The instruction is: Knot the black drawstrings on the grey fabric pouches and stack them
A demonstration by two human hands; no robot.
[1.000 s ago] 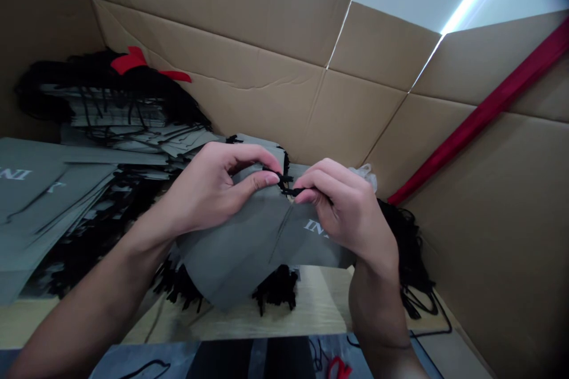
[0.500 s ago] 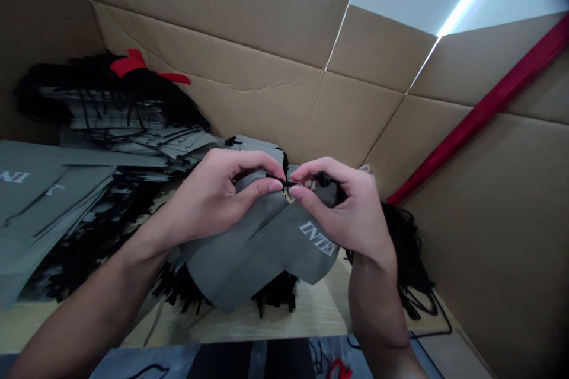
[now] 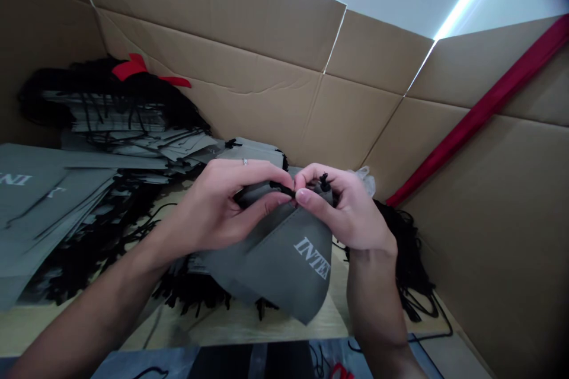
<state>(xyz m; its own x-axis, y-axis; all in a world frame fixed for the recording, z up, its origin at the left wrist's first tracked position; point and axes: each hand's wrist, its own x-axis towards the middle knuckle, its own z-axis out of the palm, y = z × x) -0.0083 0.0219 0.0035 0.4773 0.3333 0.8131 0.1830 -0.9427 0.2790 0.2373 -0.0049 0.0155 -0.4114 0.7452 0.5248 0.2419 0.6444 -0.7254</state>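
Note:
Both hands meet at the top edge of a grey fabric pouch [image 3: 271,266] printed INTEX, which hangs below them over the table. My left hand [image 3: 235,201], a ring on one finger, pinches a black cord [image 3: 283,189] between thumb and forefinger. Right beside it, my right hand [image 3: 342,207] pinches the end of the same cord, fingertips touching the left ones. A small black knotted cord end [image 3: 325,180] sticks up by the right fingers. The exact grip at the fingertips is partly hidden.
Stacks of grey pouches [image 3: 53,183] with black cords lie at left, more behind [image 3: 253,146]. A black cord bundle with a red strip [image 3: 133,67] tops the far pile. Black cords [image 3: 404,254] lie at right. Cardboard walls [image 3: 267,35] enclose the table [image 3: 311,322].
The hands have shifted slightly down and drawn closer together at the cord. The pouch has swung so that its printed end hangs lower.

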